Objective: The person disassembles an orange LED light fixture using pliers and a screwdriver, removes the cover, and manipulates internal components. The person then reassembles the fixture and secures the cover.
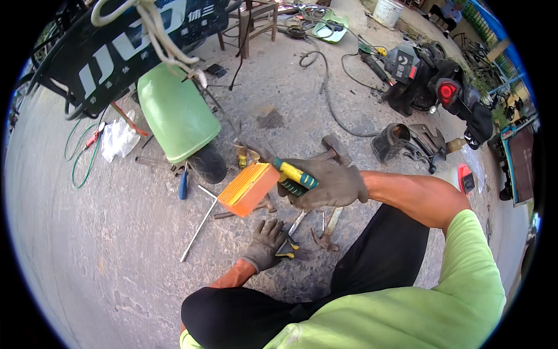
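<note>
My right hand (331, 185), in a grey work glove, is closed around pliers (298, 173) with yellow and dark green handles. Their head points up and left. An orange ribbed plastic block (250, 189) appears against the pliers on their left; whether they touch is unclear. Lower down, my gloved left hand (264, 244) lies low over the concrete, its fingers stretched and apart. Right beside it is a tool with yellow-tipped handles (286, 255). A claw hammer (328, 231) rests to the right of that. Beyond my right hand lies a larger hammer (336, 150), partly hidden.
A vehicle's green fender (177, 113) and wheel (208, 164) stand at left, below a black panel (128, 46). A T-handle wrench (199, 224) and blue screwdriver (183, 185) lie nearby. At right are a dark cylindrical part (390, 142), a cable (328, 93) and a red tail light (446, 91).
</note>
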The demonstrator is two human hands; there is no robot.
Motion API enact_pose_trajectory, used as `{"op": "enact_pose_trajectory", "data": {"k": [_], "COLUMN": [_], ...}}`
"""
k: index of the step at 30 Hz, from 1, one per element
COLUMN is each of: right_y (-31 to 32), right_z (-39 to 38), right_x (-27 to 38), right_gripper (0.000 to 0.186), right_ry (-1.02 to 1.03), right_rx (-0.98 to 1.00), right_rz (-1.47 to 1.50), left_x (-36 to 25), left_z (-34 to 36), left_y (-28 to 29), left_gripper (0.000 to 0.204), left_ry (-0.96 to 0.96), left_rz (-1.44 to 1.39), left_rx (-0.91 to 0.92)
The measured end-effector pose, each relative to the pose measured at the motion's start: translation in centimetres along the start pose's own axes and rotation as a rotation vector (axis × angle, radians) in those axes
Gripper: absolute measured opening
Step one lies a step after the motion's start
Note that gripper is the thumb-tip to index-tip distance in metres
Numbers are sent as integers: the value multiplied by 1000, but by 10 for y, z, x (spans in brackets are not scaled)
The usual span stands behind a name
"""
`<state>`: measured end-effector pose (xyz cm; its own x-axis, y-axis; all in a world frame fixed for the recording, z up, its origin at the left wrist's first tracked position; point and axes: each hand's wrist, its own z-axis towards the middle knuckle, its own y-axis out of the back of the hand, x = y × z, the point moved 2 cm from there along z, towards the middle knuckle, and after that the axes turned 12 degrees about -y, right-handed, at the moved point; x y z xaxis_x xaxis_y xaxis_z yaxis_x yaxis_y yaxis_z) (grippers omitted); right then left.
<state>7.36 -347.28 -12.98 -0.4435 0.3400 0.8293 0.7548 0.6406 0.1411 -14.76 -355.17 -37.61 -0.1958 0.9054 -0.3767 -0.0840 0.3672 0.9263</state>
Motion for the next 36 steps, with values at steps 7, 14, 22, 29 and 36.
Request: {"op": "enact_pose_trajectory", "data": {"k": [7, 14, 22, 29, 36], "right_y": [1, 8, 9, 16, 15], "right_z": [32, 34, 0, 15, 26], "right_x": [-14, -43, -3, -17, -28], "right_gripper": [76, 94, 94, 94, 95], "right_ry": [331, 123, -10, 88, 86], "right_rx": [-33, 198, 72, 54, -7], "right_rz": [-111, 312, 170, 124, 136], "left_x": [-28, -11, 4, 16, 29], "left_z": [21, -7, -11, 3, -7], "left_y": [33, 4, 58, 72, 73], "left_gripper": [77, 59, 49, 51, 54], "left_ry": [90, 475, 639, 683, 764], "left_rz": [50, -200, -540, -639, -787], "left_rx": [-78, 4, -151, -321, -492]}}
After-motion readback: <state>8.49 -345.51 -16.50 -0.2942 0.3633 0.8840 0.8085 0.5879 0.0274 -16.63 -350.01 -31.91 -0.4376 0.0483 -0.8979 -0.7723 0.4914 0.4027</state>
